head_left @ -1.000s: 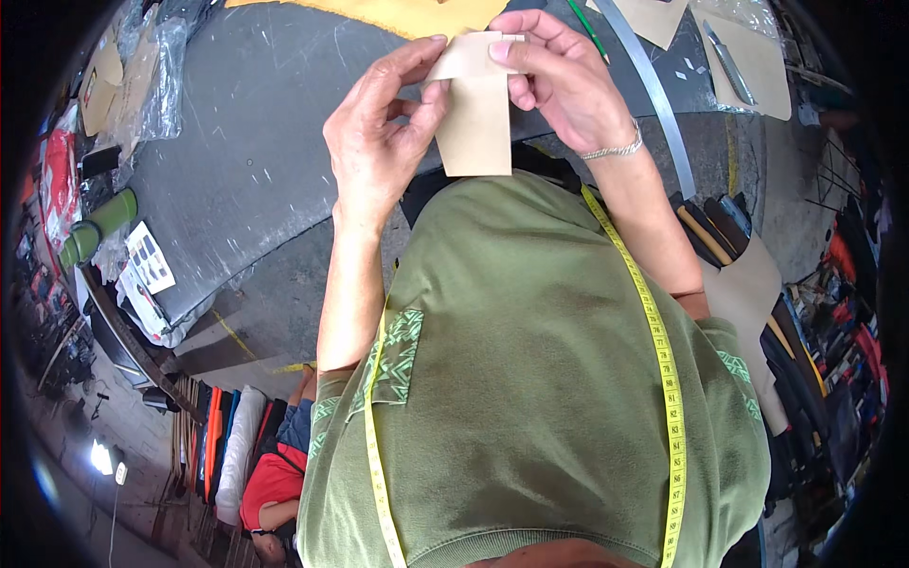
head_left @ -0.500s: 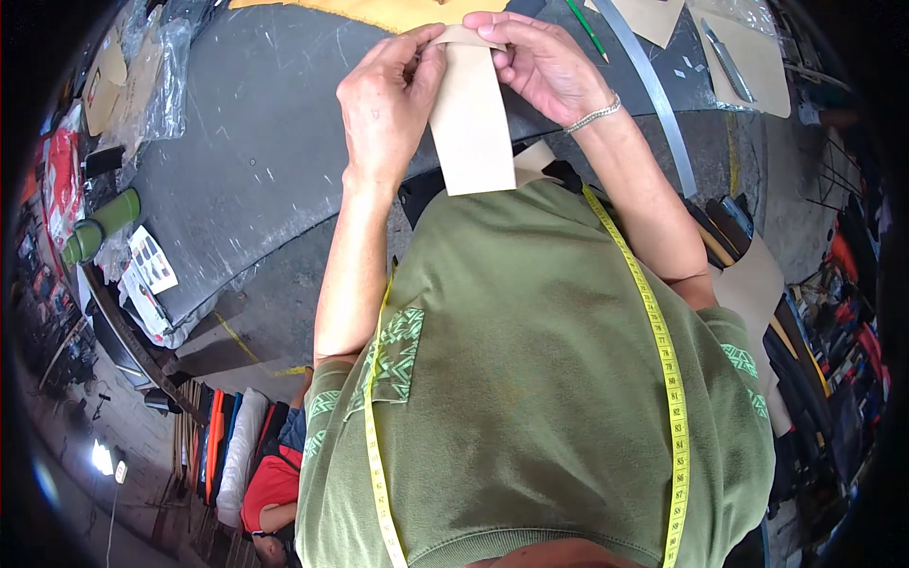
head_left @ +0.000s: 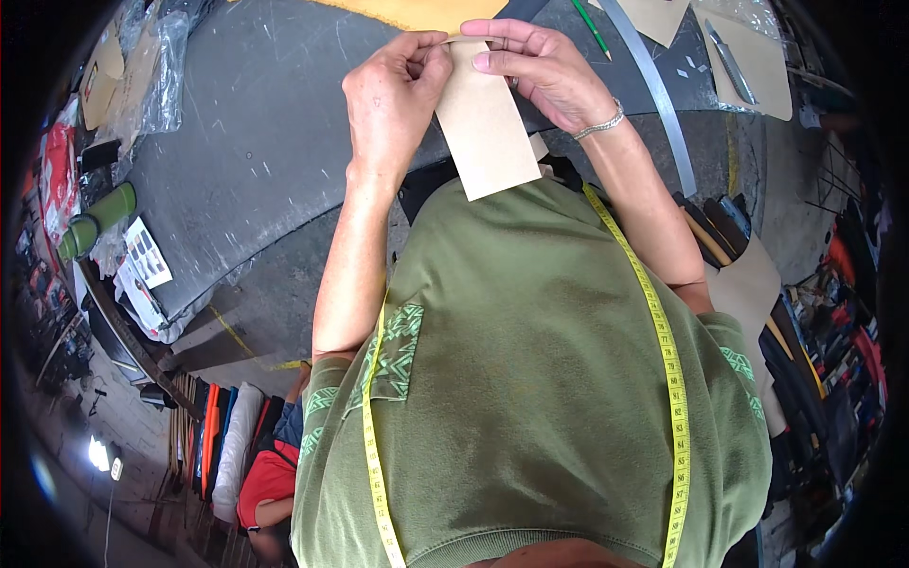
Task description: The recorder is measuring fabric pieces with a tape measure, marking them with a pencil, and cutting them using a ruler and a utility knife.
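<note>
A strip of tan card (head_left: 492, 137) hangs between my hands over the near edge of the dark work table (head_left: 256, 133). Its top end is bent or folded over, and that edge shows as a thin line. My left hand (head_left: 393, 90) pinches the upper left corner between thumb and fingers. My right hand (head_left: 544, 71) grips the upper right side, its thumb lying on the front face and the fingers behind and along the top. The card's lower end reaches down over my green shirt.
Yellow material (head_left: 398, 11) lies at the far edge. To the right are a green pencil (head_left: 592, 30), a metal ruler (head_left: 655, 90) and a utility knife (head_left: 729, 64) on tan card. Clear plastic (head_left: 169, 71) and a green roll (head_left: 98, 222) sit left. A measuring tape (head_left: 670, 369) hangs round my neck.
The card has swung so its lower end sits further right and tilted. My right thumb has moved onto the card's front face, and the folded top now shows edge-on.
</note>
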Available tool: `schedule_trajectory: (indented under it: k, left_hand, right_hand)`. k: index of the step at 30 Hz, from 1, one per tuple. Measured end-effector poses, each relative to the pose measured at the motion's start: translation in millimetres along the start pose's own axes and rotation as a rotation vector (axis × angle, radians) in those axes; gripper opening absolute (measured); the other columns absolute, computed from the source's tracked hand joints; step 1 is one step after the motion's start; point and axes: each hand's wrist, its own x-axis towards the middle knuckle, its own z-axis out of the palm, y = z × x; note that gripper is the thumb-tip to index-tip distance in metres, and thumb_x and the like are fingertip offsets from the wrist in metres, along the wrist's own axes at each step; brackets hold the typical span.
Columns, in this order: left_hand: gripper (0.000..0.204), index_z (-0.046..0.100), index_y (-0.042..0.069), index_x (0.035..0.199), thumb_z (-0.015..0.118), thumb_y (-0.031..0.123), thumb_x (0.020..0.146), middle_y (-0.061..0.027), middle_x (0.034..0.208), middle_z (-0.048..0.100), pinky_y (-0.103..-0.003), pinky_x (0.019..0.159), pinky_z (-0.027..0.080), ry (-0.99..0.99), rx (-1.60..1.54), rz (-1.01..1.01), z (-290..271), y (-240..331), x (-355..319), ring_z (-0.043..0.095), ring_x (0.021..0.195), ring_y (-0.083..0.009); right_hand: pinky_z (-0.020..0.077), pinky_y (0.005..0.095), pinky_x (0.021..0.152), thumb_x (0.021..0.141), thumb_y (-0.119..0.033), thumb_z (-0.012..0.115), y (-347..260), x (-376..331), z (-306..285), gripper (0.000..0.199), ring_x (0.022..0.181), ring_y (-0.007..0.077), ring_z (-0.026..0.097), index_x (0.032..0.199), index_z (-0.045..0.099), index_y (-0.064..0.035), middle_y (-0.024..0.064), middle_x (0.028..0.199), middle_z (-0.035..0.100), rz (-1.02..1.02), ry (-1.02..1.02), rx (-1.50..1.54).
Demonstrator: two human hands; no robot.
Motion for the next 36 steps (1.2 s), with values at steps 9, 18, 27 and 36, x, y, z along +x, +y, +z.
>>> schedule_trajectory:
  k: [9,18,27,36]
  left_hand:
    - [0.027,0.075,0.003,0.106,0.067,0.025,0.093,-0.0108,0.074,0.073,-0.028,0.064,0.054,-0.043,0.022,-0.027,-7.2,2.8,-1.2,0.069,0.066,-0.0125]
    - [0.030,0.076,0.008,0.111,0.067,0.030,0.093,-0.0052,0.068,0.070,-0.026,0.063,0.050,-0.046,0.040,-0.081,-9.2,2.8,-2.3,0.060,0.065,-0.0057]
    - [0.029,0.076,0.002,0.103,0.064,0.026,0.091,-0.0120,0.063,0.067,-0.029,0.059,0.051,-0.072,0.053,-0.133,-12.6,6.5,2.1,0.063,0.058,-0.0111]
    - [0.027,0.077,0.008,0.108,0.070,0.030,0.093,-0.0025,0.069,0.070,-0.025,0.063,0.050,-0.060,0.022,-0.097,-10.7,3.0,2.5,0.061,0.064,-0.0064]
  right_hand:
    - [0.0544,0.0283,0.088,0.092,-0.007,0.068,6.8,-1.8,-1.5,0.042,0.099,0.0129,0.065,0.133,0.059,-0.0011,0.0053,0.110,0.066,-0.009,-0.007,0.069]
    - [0.0546,0.0290,0.088,0.093,-0.009,0.068,14.4,-5.4,2.4,0.044,0.104,0.0126,0.064,0.135,0.058,-0.0017,0.0052,0.114,0.065,-0.043,0.026,0.091]
    - [0.0545,0.0262,0.084,0.092,-0.012,0.071,12.1,-3.2,0.5,0.048,0.096,0.0106,0.066,0.136,0.056,-0.0017,0.0048,0.107,0.067,0.038,0.101,0.001]
    - [0.0487,0.0214,0.081,0.090,0.006,0.063,6.1,-7.4,7.6,0.049,0.089,0.0075,0.060,0.136,0.049,-0.0024,0.0018,0.100,0.062,-0.198,0.026,-0.039]
